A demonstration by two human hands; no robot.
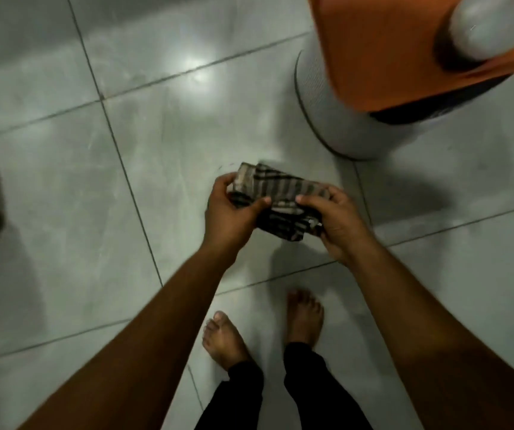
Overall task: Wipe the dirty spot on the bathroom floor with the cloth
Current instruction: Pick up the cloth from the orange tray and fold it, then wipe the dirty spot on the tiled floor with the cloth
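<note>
You stood barefoot on the tiled floor and held the striped cloth up at the centre of the frame, well above the tiles, not yet touching them. Your left hand was closed on the cloth's left end, thumb on top and fingers curled beneath; your right hand pinched the right end the same way. With both ends gathered, the cloth sat bunched into a thick pad between the hands, probably so it would offer a firm wiping face instead of hanging loose. I could not pick out a clear dirty spot; only a faint pinkish mark showed on the tile just above and left of the cloth. An orange stool-like object and a pale round bin stood at the upper right, clear of your hands.
</note>
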